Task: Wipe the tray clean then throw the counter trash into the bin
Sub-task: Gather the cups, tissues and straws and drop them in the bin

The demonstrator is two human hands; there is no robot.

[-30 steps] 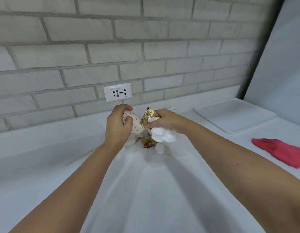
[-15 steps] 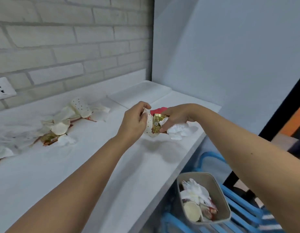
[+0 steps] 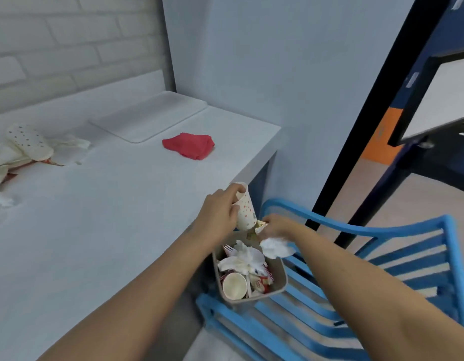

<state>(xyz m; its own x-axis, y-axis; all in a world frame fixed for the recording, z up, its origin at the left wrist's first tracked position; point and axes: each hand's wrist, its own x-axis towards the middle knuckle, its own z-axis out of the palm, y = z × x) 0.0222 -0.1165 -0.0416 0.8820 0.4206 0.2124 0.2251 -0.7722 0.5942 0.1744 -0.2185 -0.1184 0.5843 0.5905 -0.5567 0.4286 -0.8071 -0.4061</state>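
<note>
A: Both hands have swung off the counter since half a second ago and now hang over the bin (image 3: 279, 272), carrying the same handful.

B: What's each one gripping?

A: The left hand (image 3: 217, 213) is closed around a dotted paper cup (image 3: 245, 211), tilted mouth-up, directly above the bin's far edge. The right hand (image 3: 273, 226) is pinched on a gold wrapper (image 3: 260, 225) and a crumpled white tissue (image 3: 275, 247), which dangles just over the bin's right rim.

B: How will that lot handle?

A: Light and limp, I'd judge. The cup is thin and already dented, so a loose hold around its wall is enough. The tissue and wrapper have no weight and could drift past the rim, so release them low.

B: And around the bin?

A: It sits on a blue chair (image 3: 355, 282), beside the counter (image 3: 108, 217), already holding cups and napkins. Up the counter from the bin lies a red cloth (image 3: 189, 145), then the tray (image 3: 150, 117) at the wall. More trash (image 3: 30, 149) remains far left of the bin, so another trip looks needed.
</note>
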